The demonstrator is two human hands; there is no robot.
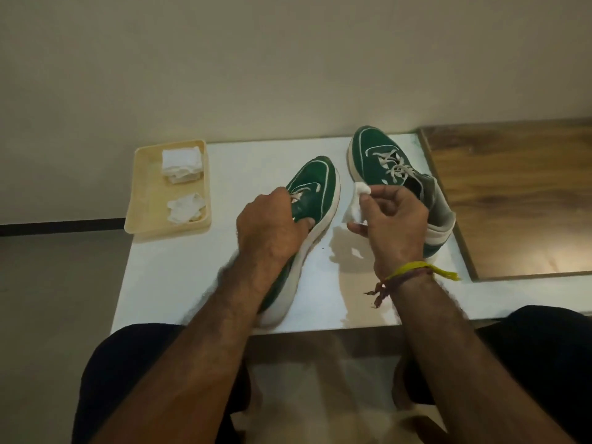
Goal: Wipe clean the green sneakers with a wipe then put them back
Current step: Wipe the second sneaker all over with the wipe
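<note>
Dark-trousered knees (134, 363) frame the near edge of the white rectangular tabletop (179, 270), and two bare forearms reach forward over it. The left hand (269, 225) grips the nearer green suede sneaker with white sole (315, 190) across its lace area, fingers curled over the upper, tilting the shoe so its white sole edge faces the right hand. The right hand (389, 219) pinches a small folded white wipe (355, 203) between thumb and fingertips, held just beside the sole but apart from it. The second green sneaker with white laces (384, 155) rests flat on the tabletop behind the right hand, toe pointing away. A cream plastic tray (134, 203) sits at the left corner, holding a stack of folded white wipes (182, 163) and a crumpled white wipe (185, 208). A wooden board (512, 193) adjoins the table on the right. The step in hand appears to be wiping the held shoe. For good results, keep the left grip firm, present a clean face of the wipe, and stroke along the sole edge in one direction, refolding once soiled.
</note>
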